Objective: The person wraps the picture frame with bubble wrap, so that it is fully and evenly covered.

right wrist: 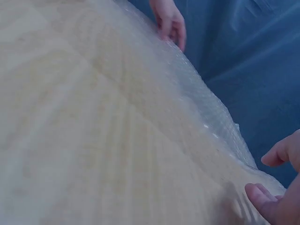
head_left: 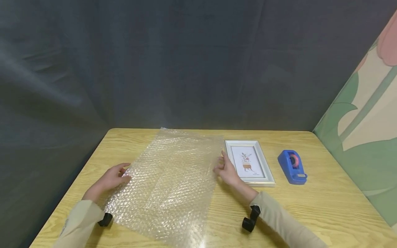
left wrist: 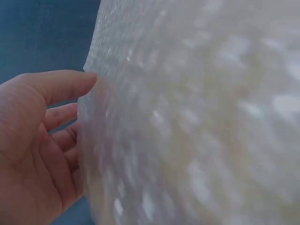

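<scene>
A clear sheet of bubble wrap [head_left: 167,179] spreads over the table, its surface rippled and shiny. At its left edge my left hand [head_left: 113,177] pinches the film; in the left wrist view the thumb [left wrist: 70,85] lies on the near side and the fingers go behind it. My right hand [head_left: 227,170] is at the sheet's right edge, beside a white picture frame [head_left: 266,168] with a plant drawing. In the right wrist view, the right thumb and fingers [right wrist: 262,199] stand apart near the wrap's edge; whether they touch it I cannot tell.
A blue tape dispenser [head_left: 291,168] with a pink roll stands right of the picture frame. The wooden table [head_left: 325,206] meets a dark curtain [head_left: 198,69] at the back and left. A wall with painted flowers [head_left: 369,137] rises on the right.
</scene>
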Motion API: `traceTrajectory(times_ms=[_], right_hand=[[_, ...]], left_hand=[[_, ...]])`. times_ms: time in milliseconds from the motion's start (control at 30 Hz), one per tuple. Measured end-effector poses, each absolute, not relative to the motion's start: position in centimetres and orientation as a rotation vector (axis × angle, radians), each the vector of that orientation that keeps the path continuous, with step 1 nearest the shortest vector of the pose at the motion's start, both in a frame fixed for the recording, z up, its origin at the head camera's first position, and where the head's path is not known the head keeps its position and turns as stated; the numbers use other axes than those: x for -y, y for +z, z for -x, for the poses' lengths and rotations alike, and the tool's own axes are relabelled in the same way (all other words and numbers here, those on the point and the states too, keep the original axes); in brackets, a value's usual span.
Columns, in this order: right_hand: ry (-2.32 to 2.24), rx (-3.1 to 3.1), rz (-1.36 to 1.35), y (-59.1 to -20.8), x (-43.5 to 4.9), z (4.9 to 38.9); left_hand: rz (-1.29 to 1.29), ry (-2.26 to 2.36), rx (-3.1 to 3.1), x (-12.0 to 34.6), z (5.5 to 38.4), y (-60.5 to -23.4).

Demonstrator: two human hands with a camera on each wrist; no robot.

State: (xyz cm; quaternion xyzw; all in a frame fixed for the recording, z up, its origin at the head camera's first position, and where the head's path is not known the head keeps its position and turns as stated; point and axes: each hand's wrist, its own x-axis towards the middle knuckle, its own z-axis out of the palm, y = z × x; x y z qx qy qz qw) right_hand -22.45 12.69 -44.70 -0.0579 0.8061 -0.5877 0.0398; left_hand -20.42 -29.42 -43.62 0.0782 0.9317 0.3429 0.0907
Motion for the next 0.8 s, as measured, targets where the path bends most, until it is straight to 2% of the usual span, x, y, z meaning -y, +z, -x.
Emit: traceTrajectory(times_ms=[433,800], right_hand=[[-1.835,-2.392,0.096,-44.8,-12.8,26.6],[-1.948,-2.344,0.242,-45.1,-13.3,26.5]], left_hand=[[-0.216,1.145,-2.789,30.2,16.6,-43.9],[-0.099,1.135,-2.833,28.6,16.6,-43.2]])
